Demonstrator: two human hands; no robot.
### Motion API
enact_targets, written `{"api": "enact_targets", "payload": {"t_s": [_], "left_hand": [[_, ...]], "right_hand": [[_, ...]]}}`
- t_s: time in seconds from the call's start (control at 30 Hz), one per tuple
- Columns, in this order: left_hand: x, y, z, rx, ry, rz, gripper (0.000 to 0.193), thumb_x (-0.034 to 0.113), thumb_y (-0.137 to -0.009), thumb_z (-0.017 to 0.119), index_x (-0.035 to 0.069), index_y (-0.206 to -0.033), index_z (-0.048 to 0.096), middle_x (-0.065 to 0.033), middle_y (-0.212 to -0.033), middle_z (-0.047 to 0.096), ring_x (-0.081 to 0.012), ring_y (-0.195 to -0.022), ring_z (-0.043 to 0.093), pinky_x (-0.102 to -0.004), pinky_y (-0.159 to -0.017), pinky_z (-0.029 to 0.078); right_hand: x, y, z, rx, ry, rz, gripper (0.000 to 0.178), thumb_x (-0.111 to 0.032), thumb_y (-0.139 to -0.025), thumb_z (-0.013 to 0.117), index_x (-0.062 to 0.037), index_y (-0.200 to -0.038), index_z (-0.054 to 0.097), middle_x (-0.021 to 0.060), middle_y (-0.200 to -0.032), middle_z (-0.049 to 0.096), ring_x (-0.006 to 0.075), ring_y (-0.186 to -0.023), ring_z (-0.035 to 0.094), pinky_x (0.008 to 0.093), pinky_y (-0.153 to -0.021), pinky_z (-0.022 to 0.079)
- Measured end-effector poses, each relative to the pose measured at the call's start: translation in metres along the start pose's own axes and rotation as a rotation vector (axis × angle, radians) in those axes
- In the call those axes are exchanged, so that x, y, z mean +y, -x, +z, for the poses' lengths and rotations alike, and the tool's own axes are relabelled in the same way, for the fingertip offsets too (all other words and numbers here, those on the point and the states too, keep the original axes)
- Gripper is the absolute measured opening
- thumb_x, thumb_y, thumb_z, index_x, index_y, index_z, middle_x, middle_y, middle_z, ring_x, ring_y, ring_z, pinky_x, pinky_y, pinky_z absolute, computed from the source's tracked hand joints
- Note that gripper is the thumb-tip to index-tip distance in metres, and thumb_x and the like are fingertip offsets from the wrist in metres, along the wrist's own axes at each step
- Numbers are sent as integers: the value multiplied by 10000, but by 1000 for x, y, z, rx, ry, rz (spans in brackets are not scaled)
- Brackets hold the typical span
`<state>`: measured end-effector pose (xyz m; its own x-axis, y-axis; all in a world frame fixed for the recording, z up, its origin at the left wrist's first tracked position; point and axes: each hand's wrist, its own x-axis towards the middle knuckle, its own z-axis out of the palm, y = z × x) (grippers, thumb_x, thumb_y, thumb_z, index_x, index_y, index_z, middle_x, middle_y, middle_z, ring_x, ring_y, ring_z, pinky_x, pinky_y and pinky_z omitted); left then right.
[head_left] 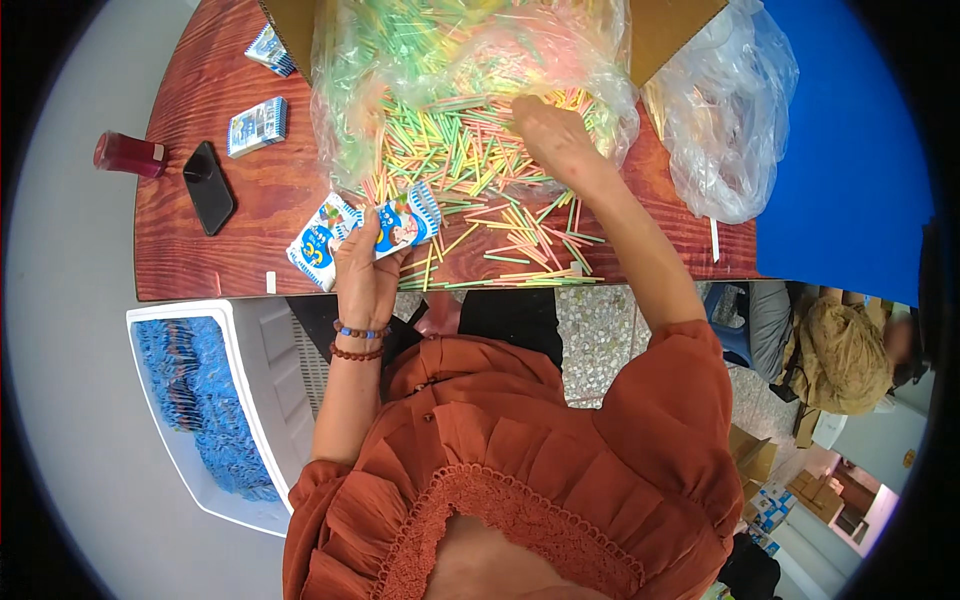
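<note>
My left hand (365,262) is closed, thumb on top, round blue-and-white printed packets (410,222); another such packet (318,243) fans out to its left. A large heap of thin pastel sticks (455,145), pink, green and yellow, spills from a clear plastic bag (345,125) in front of me. On the right side of that heap lies my right hand (555,140), its fingers curled down. The fingertips are hidden, so what they grip does not show. Loose sticks (525,240) are scattered along the table's near edge.
Beyond the heap, cardboard flaps (675,35) flank the bag. A crumpled clear bag (725,120) lies right. Left on the wooden table (285,200) are a phone (208,188), a red-lidded jar (130,154) and a packet (257,127). A white foam box (235,350) of blue packets stands lower left.
</note>
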<state>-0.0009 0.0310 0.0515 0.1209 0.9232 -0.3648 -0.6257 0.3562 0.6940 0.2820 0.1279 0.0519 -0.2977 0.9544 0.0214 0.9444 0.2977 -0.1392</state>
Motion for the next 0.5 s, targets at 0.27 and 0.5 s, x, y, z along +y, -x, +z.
{"api": "enact_targets", "payload": {"t_s": [0.27,0.5], "left_hand": [[4,-1,-2,35,60,11,225,213,-968,571,7,-1026,637,-110,-1014,682,-213,-895,676,-397,-786,580],[3,-1,-4,21,69,-31,223,214,-972,564,7,-1020,634,-109,-1016,682,-213,-914,672,-391,-817,568]], "right_hand": [[19,5,3,165,32,-99,246,-100,-893,504,22,-1105,521,198,-979,599,341,-986,598,424,-759,523],[8,6,-9,256,-1600,457,226,-133,-1007,423,46,-1110,516,160,-970,597,258,-930,621,436,-958,501]]}}
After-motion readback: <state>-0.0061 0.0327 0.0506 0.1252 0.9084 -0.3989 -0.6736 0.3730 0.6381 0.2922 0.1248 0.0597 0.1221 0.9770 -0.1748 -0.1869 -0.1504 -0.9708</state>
